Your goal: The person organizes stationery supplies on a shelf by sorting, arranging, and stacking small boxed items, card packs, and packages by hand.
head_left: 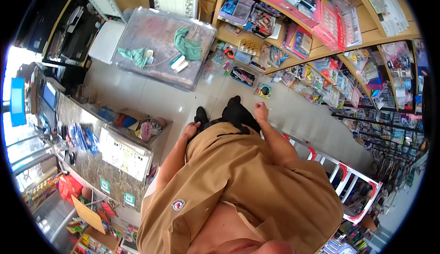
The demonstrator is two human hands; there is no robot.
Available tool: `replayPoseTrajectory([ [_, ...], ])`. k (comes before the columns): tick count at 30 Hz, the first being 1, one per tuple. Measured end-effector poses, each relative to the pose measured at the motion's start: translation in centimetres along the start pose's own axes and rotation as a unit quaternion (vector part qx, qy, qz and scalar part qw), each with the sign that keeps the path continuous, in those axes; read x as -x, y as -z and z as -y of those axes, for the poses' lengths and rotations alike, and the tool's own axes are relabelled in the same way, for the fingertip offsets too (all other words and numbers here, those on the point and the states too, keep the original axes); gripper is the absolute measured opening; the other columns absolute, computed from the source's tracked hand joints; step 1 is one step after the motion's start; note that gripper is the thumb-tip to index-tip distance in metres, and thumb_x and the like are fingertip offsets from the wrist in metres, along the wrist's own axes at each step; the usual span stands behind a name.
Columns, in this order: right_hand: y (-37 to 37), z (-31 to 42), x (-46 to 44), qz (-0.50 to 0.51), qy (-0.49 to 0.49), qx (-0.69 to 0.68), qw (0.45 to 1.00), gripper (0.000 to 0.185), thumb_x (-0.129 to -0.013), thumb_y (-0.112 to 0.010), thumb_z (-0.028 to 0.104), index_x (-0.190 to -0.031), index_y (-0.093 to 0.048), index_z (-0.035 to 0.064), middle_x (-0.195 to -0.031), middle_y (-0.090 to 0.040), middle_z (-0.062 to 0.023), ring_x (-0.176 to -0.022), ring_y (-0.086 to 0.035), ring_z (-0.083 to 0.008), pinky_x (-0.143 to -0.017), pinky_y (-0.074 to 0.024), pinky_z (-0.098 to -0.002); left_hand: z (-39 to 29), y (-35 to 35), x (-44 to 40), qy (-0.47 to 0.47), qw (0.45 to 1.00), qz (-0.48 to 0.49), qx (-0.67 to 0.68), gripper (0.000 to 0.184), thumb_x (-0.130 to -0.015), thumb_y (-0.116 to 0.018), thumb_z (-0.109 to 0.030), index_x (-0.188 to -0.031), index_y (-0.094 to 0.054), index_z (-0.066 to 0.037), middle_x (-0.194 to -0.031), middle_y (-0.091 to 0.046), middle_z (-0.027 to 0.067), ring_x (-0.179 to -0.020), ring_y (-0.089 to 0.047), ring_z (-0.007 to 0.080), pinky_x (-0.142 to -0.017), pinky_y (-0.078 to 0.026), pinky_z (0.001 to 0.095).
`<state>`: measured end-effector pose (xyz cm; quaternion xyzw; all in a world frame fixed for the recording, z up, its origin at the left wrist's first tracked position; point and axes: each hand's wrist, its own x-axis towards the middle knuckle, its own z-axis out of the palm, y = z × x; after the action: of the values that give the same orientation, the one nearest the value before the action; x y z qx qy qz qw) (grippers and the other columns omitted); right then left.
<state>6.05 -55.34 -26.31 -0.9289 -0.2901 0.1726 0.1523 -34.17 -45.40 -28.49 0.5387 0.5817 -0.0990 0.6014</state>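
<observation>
While the person [256,171] stands, left hand [190,129] beside the trousers [238,113] and right hand [261,112] near a package [263,90] on the floor [156,89], each grip looks curled; whether either pinches anything, I can't tell. Handling seems not underway; green cloths [188,44] lie crumpled on the tabletop [146,29].

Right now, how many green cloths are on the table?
2. One green cloth lies toward the left of the table in the picture; the other lies toward its right. Any tucked under their folds would be hidden.
</observation>
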Motion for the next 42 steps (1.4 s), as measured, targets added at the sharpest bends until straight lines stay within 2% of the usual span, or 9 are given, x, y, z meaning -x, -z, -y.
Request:
replayPoseTrajectory([
  [4,1.0,-3.2,-1.5,0.106,0.02,0.034,0.994,0.027,-0.092,-0.059,0.03,-0.104,-0.07,0.0081,-0.097,-0.076,-0.0173,-0.094,-0.073,-0.038,-0.084,-0.0578,-0.048,0.0,-0.2,0.7,-0.014,0.999,0.013,-0.038,0.063,-0.099,-0.054,-0.056,-0.123,-0.07,0.0,-0.13,-0.066,0.0257,-0.125,-0.061,0.0388,-0.108,-0.045,0.0432],
  [6,1.1,-3.7,-2.7,0.292,0.131,0.26,0.911,0.03,-0.088,-0.057,0.024,-0.108,-0.07,0.0047,-0.102,-0.076,-0.0187,-0.099,-0.073,-0.0363,-0.087,-0.0579,-0.0472,-0.2,-0.3,1.3,-0.008,0.999,0.017,-0.042,0.062,-0.099,-0.053,-0.056,-0.123,-0.07,0.0,-0.131,-0.066,0.0258,-0.126,-0.061,0.039,-0.108,-0.045,0.0435],
  [7,-2.8,-7.0,-3.4,0.198,0.001,0.145,0.969,0.025,-0.084,-0.055,0.021,-0.084,-0.076,0.0098,-0.103,-0.074,-0.018,-0.099,-0.071,-0.0343,-0.086,-0.0579,-0.0462,-0.4,-0.2,1.6,-0.001,0.998,0.022,-0.052,0.062,-0.099,-0.053,-0.055,-0.123,-0.071,-0.001,-0.131,-0.066,0.0259,-0.126,-0.06,0.0392,-0.108,-0.045,0.0438],
  [9,-6.4,-9.8,-4.8,0.207,0.126,0.269,0.932,0.024,-0.082,-0.057,0.02,-0.082,-0.077,0.0076,-0.099,-0.075,-0.0182,-0.097,-0.072,-0.0368,-0.086,-0.0584,-0.0456,1.4,-1.1,0.5,0.008,1.0,0.009,-0.027,0.061,-0.098,-0.055,-0.054,-0.121,-0.071,-0.001,-0.13,-0.067,0.0257,-0.125,-0.061,0.0393,-0.108,-0.045,0.0444],
  [11,-1.5,-2.3,-1.8,0.279,0.212,0.325,0.878,0.025,-0.078,-0.06,0.02,-0.087,-0.079,0.0061,-0.099,-0.076,-0.017,-0.097,-0.073,-0.0363,-0.086,-0.0592,-0.0434,2.0,-1.1,0.6,0.019,1.0,-0.002,-0.002,0.06,-0.097,-0.056,-0.054,-0.12,-0.072,-0.001,-0.128,-0.067,0.0257,-0.125,-0.061,0.0385,-0.107,-0.046,0.0445],
  [12,-1.3,-0.3,-0.9,0.241,0.005,0.199,0.95,0.026,-0.078,-0.06,0.021,-0.089,-0.079,0.0065,-0.102,-0.076,-0.0171,-0.098,-0.073,-0.0355,-0.087,-0.0592,-0.0436,2.0,-1.0,0.9,0.019,1.0,-0.003,-0.002,0.06,-0.097,-0.056,-0.054,-0.12,-0.072,-0.001,-0.127,-0.068,0.0255,-0.125,-0.062,0.0379,-0.106,-0.046,0.0444],
  [18,0.0,5.5,1.7,0.236,0.057,0.151,0.958,0.034,-0.084,-0.058,0.02,-0.102,-0.076,-0.0007,-0.11,-0.072,-0.0266,-0.107,-0.069,-0.0436,-0.096,-0.0556,-0.0492,4.3,-0.1,0.0,-0.006,0.999,0.045,-0.018,0.059,-0.102,-0.05,-0.054,-0.122,-0.072,-0.004,-0.13,-0.068,0.0221,-0.126,-0.062,0.0357,-0.107,-0.045,0.0437],
  [31,-11.4,-9.5,1.5,0.17,0.12,0.177,0.962,0.028,-0.083,-0.056,0.022,-0.088,-0.079,0.0065,-0.099,-0.076,-0.0167,-0.097,-0.072,-0.0385,-0.087,-0.0572,-0.0461,1.6,2.1,0.4,0.006,0.982,0.125,-0.145,0.064,-0.102,-0.046,-0.057,-0.131,-0.067,-0.004,-0.142,-0.06,0.0229,-0.136,-0.054,0.0355,-0.113,-0.042,0.0436],
  [42,-3.3,-6.9,5.2,0.237,0.046,0.041,0.97,0.031,-0.086,-0.06,0.03,-0.097,-0.079,0.0091,-0.101,-0.075,-0.0193,-0.097,-0.072,-0.0396,-0.087,-0.0564,-0.0447,3.4,0.0,-4.9,-0.014,0.967,0.112,-0.23,0.069,-0.099,-0.049,-0.062,-0.123,-0.07,0.0,-0.132,-0.064,0.0266,-0.126,-0.06,0.0406,-0.107,-0.046,0.0486],
])
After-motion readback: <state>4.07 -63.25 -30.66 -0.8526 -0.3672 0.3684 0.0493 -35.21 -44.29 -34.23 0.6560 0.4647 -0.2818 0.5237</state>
